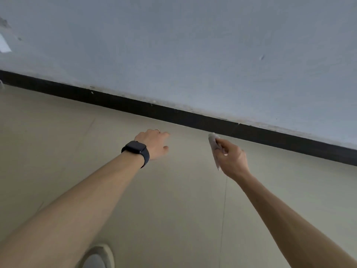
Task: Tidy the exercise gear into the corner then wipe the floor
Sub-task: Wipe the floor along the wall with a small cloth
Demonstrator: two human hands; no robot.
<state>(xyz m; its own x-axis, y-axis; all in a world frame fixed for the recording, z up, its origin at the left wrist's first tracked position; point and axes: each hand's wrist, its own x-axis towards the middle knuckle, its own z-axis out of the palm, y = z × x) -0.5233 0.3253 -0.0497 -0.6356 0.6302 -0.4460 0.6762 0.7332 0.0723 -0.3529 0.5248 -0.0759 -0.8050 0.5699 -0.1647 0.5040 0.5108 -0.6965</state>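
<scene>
Right hand [232,159] fingers [222,142] pinching white wipe [213,144] above floor [173,190], left hand [154,144] empty, fingers loosely spread

White cloth held over the beige floor near the wall.

The cloth [214,147] is a small, pale, crumpled wipe, bunched into a narrow upright strip. It is pinched in the right hand [232,161], whose fingers are curled around it; its upper end sticks out above the fingertips and its lower end hangs below the palm. Whether it touches the floor cannot be told. The floor [173,200] is smooth, plain beige, with thin seams running across it, one passing under the right wrist. It meets a black baseboard [173,113] that runs slantwise just beyond the cloth. No exercise gear can be made out.
</scene>
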